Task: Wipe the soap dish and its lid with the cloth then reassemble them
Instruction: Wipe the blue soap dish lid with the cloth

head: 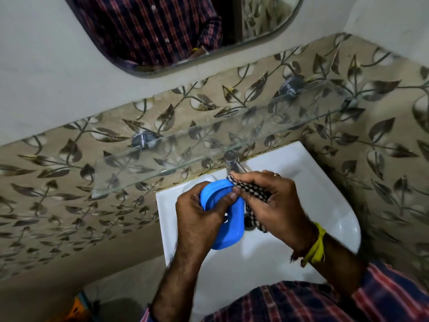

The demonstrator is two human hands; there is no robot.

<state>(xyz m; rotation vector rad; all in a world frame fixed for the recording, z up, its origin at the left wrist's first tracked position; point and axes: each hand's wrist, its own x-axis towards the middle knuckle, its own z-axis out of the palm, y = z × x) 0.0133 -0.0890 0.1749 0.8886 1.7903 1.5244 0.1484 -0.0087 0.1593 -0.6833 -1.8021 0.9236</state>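
My left hand [197, 219] grips a blue plastic soap dish [228, 233] above the white basin, with the thumb curled over its upper rim. A second blue piece [214, 190] sits at the top of it; whether this is the lid I cannot tell. My right hand [271, 201] holds a black-and-white checked cloth [253, 191] bunched in its fingers and presses it against the upper right edge of the blue plastic. A loose end of the cloth hangs down below my right palm.
The white basin [325, 205] lies under both hands, with a chrome tap [232, 159] at its back. A glass shelf [185, 147] juts out from the leaf-patterned tiles above the basin. A mirror [174, 31] hangs higher on the wall.
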